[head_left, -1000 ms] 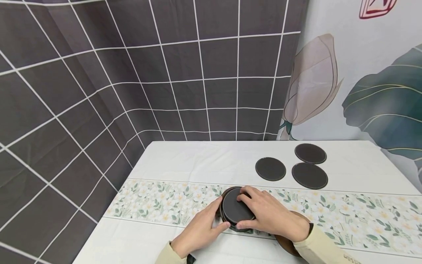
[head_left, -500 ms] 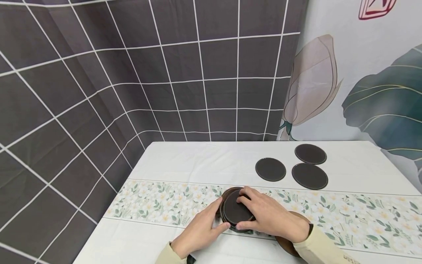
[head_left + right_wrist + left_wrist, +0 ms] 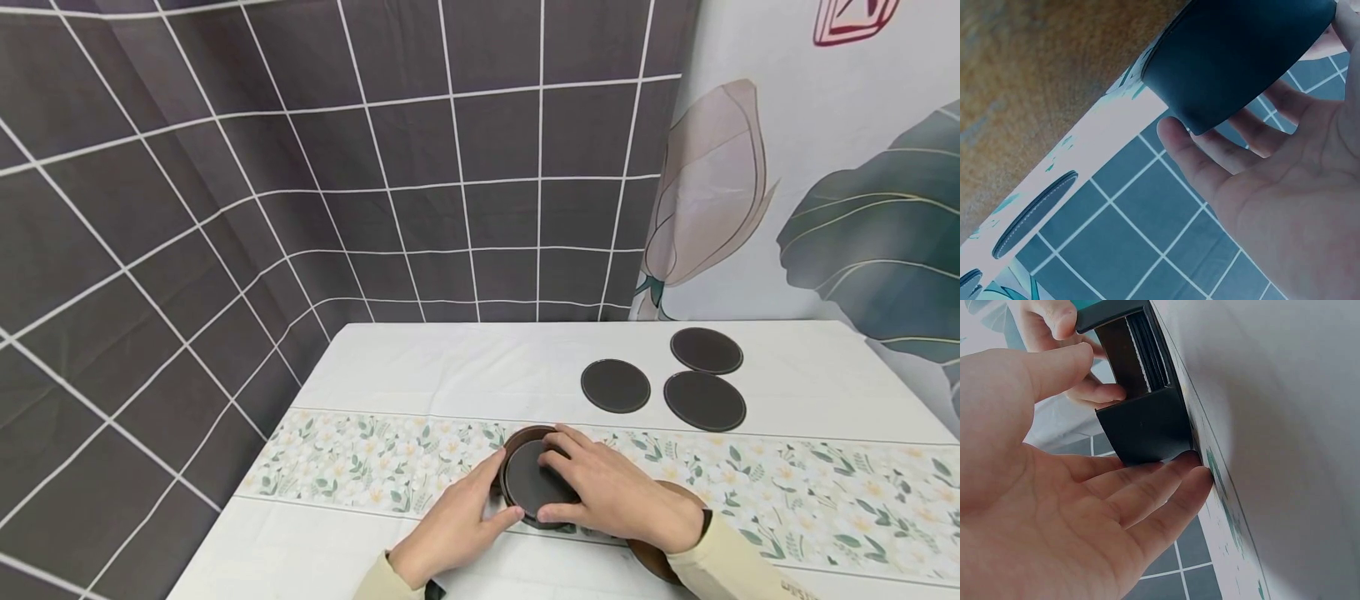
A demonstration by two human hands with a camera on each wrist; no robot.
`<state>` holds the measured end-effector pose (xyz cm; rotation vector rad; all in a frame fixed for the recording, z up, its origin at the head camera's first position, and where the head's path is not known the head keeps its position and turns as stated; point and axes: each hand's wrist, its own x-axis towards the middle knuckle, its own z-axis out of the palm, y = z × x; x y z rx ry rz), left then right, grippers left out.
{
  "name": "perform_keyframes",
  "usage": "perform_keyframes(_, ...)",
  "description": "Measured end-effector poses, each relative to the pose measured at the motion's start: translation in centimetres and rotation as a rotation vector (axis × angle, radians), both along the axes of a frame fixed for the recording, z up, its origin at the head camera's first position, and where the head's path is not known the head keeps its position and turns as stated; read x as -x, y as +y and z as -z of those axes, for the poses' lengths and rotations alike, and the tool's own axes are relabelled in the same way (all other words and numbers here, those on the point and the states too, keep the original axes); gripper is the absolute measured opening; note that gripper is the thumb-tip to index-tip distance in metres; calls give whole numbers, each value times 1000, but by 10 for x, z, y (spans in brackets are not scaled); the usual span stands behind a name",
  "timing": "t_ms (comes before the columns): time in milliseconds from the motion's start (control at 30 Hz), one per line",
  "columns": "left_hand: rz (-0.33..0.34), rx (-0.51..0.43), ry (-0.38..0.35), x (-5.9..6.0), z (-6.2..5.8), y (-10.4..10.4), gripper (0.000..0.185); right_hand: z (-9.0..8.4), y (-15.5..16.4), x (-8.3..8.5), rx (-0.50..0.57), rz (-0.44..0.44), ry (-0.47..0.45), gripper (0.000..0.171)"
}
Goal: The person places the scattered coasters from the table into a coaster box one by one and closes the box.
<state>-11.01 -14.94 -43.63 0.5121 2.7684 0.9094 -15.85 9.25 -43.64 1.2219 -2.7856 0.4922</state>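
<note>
A round dark coaster holder (image 3: 513, 443) with a brown inner wall stands on the floral band of the cloth. A dark coaster (image 3: 531, 483) lies inside it, below the rim. Through the holder's front cut-out, the left wrist view shows several stacked coasters (image 3: 1147, 356). My left hand (image 3: 457, 527) rests extended fingers along the holder's left side, thumb near the cut-out. My right hand (image 3: 603, 485) grips the holder's right side. Two of its fingers bend over the rim above the coaster and its thumb is at the front edge; other fingers lie against the outer wall (image 3: 1241, 56).
Three dark coasters lie flat at the back right: one nearer the middle (image 3: 615, 386), one behind (image 3: 706, 350) and one in front of that (image 3: 705, 401). A brown round piece (image 3: 651, 560) lies partly under my right forearm. A dark grid curtain (image 3: 495, 217) hangs behind the table.
The top coaster has sunk deeper into the holder, and more of the brown inner wall shows. Both hands have stayed in place.
</note>
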Motion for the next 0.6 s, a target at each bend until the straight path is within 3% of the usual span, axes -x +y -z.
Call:
perform_keyframes(333,-4,-5,-21,-1,1,0,80,0,2,0,1,-7,1,62)
perform_keyframes(600,0,-1,-22,0,1,-2,79,-4,5,3,27,4,54,53)
